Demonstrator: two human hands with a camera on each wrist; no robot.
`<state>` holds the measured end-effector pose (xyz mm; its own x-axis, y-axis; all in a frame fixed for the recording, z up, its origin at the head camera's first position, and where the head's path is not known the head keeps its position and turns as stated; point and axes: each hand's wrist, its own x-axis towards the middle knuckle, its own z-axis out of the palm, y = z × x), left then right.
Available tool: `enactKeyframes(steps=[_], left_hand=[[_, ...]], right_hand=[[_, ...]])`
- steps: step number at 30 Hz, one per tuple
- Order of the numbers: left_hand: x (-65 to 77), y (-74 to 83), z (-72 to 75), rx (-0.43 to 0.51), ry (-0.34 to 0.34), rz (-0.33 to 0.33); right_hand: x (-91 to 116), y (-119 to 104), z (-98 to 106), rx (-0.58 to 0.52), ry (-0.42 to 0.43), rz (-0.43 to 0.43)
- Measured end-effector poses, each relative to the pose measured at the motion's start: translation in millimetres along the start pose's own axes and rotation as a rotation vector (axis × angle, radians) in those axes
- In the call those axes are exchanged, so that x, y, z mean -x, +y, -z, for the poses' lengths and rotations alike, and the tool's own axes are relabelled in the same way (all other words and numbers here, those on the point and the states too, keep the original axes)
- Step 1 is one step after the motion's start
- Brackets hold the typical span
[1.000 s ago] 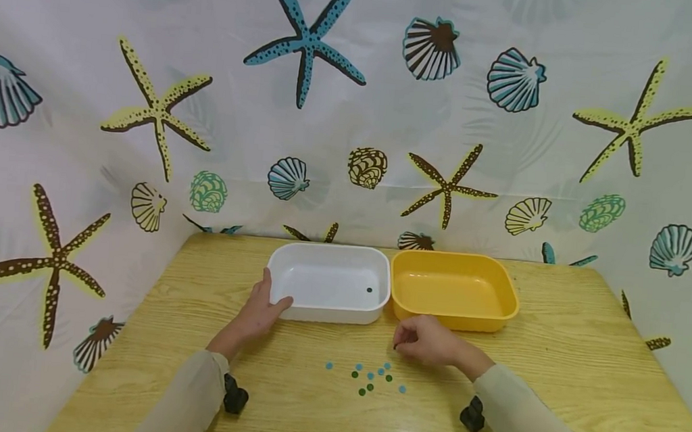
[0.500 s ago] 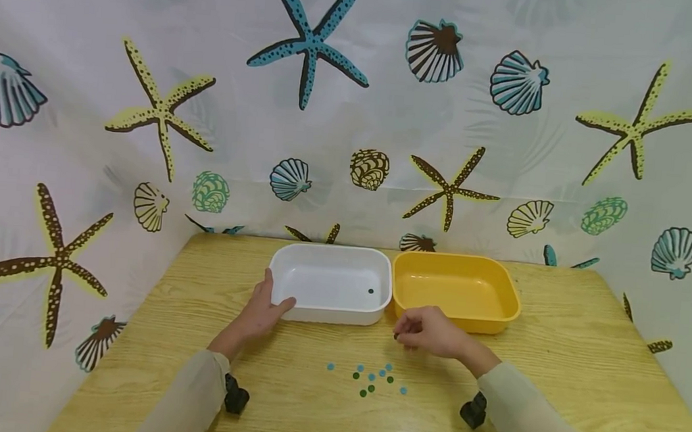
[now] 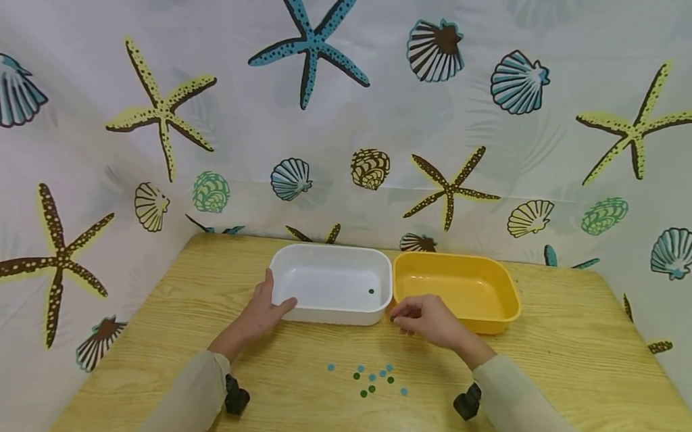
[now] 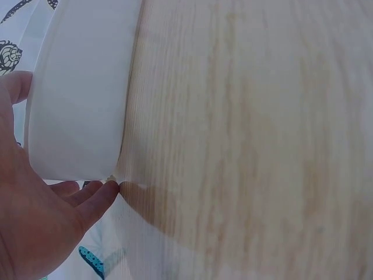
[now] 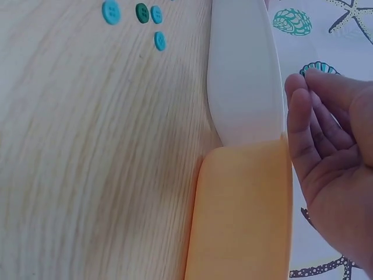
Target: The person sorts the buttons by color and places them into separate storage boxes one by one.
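A white plastic tub (image 3: 332, 316) stands on the table with one dark green button (image 3: 371, 291) inside. My left hand (image 3: 257, 316) holds the tub's near left corner, thumb at the rim and fingers against the end wall, as the left wrist view also shows. Just in front of the yellow tub (image 3: 499, 323), my right hand (image 3: 429, 321) is raised, pinching a small dark button (image 3: 393, 319) between thumb and fingertips. In the right wrist view those fingertips mostly hide it. Light blue buttons (image 3: 372, 377) and green buttons (image 3: 372, 389) lie scattered on the table nearer me.
The two tubs stand side by side at the back of the wooden table (image 3: 206, 286), short ends touching or nearly so. Behind them hangs a white curtain (image 3: 334, 208) printed with shells and starfish. A dark device (image 3: 237, 397) sits at each wrist.
My right hand has risen from near the tabletop toward the tubs' front rims, carrying the pinched button. My left hand stays at the white tub's corner, and the loose buttons lie as before.
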<state>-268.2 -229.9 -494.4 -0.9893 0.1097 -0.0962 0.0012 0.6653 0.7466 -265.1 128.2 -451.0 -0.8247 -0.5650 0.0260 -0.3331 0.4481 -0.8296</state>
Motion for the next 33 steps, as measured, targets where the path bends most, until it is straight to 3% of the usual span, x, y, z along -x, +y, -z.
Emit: enactKeyframes(steps=[24, 33], left_hand=[[-1.1, -0.1, 0.2, 0.007, -0.003, -0.016], [0.7, 0.6, 1.0, 0.010, -0.001, -0.017]], right_hand=[[-39, -8, 0, 0.044, 0.093, -0.097], [-56, -11, -3, 0.050, 0.090, -0.058]])
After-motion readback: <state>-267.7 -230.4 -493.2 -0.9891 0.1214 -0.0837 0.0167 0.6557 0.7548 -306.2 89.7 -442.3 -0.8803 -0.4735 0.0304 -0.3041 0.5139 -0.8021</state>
